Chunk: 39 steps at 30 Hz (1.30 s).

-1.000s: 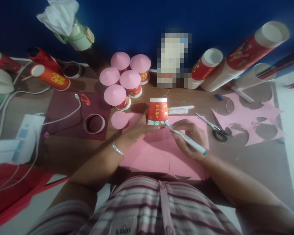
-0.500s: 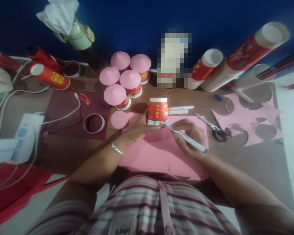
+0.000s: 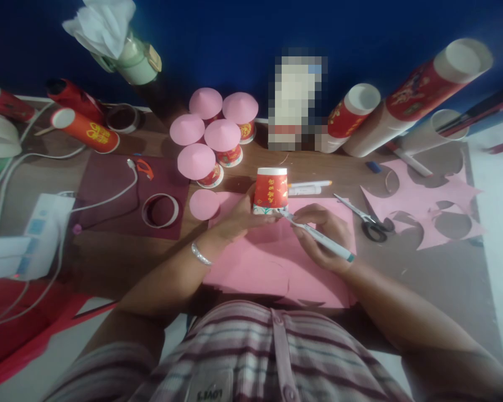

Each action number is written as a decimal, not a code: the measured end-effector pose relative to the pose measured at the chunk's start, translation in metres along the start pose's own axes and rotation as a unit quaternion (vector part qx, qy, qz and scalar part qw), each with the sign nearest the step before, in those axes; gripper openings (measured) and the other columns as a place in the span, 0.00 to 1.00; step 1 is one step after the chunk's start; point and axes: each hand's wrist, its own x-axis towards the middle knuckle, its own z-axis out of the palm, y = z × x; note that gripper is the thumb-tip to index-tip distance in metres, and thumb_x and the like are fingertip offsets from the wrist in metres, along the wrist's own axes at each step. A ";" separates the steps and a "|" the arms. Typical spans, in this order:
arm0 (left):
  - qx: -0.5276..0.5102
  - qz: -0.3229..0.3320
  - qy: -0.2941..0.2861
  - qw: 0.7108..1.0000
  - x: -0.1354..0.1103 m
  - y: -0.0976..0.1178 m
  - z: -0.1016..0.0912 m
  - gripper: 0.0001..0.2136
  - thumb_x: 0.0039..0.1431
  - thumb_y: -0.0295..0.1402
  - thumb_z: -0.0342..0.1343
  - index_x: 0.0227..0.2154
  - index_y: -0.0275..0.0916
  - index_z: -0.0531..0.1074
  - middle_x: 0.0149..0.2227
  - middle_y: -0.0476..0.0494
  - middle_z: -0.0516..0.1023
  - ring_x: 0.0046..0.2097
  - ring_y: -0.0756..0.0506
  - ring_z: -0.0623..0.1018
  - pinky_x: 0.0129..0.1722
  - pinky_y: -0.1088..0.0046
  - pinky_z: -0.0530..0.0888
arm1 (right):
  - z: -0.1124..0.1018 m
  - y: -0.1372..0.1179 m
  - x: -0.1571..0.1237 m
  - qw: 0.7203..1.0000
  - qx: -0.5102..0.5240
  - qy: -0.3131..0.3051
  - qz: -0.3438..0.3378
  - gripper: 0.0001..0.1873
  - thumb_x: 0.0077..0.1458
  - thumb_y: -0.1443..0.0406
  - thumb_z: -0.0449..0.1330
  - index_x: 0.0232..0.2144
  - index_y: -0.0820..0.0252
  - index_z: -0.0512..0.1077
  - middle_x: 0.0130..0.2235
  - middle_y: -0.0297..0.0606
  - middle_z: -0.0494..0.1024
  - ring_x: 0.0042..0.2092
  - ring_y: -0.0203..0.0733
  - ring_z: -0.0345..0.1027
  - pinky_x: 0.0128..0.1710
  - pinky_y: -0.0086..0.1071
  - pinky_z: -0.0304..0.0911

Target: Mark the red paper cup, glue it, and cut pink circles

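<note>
Over the far edge of the pink paper [image 3: 251,268], the left hand [image 3: 243,215] clasps the upturned red cup [image 3: 271,188] low down, and the right hand [image 3: 323,230] pinches a white marker [image 3: 327,242], its tip at the cup's patterned lower band

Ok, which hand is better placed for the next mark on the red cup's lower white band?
Probably the right hand: it grips the marker, tip at the white band, while the left hand is busy supporting the red cup.

A left hand [image 3: 240,216] sits partly hidden behind a red cup [image 3: 271,188]; beyond the cup, pixelation blurs a pale, seemingly upright object [image 3: 293,100].
</note>
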 end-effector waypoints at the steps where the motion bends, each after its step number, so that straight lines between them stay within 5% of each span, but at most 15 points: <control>1: 0.002 -0.002 0.000 1.000 0.000 0.000 0.000 0.29 0.48 0.31 0.75 0.52 0.42 0.70 0.44 0.45 0.80 0.44 0.45 0.80 0.49 0.64 0.75 | 0.000 0.000 0.000 1.000 -0.003 -0.002 0.001 0.10 0.62 0.70 0.63 0.45 0.56 0.72 0.37 0.39 0.80 0.38 0.42 0.78 0.37 0.36 0.76; 39: -0.024 -0.012 -0.006 1.000 0.001 -0.005 -0.005 0.30 0.49 0.30 0.75 0.54 0.44 0.69 0.47 0.43 0.82 0.48 0.41 0.83 0.51 0.61 0.76 | -0.001 0.000 0.003 1.000 -0.014 0.000 0.010 0.09 0.61 0.70 0.62 0.44 0.56 0.72 0.38 0.38 0.81 0.38 0.41 0.79 0.37 0.35 0.74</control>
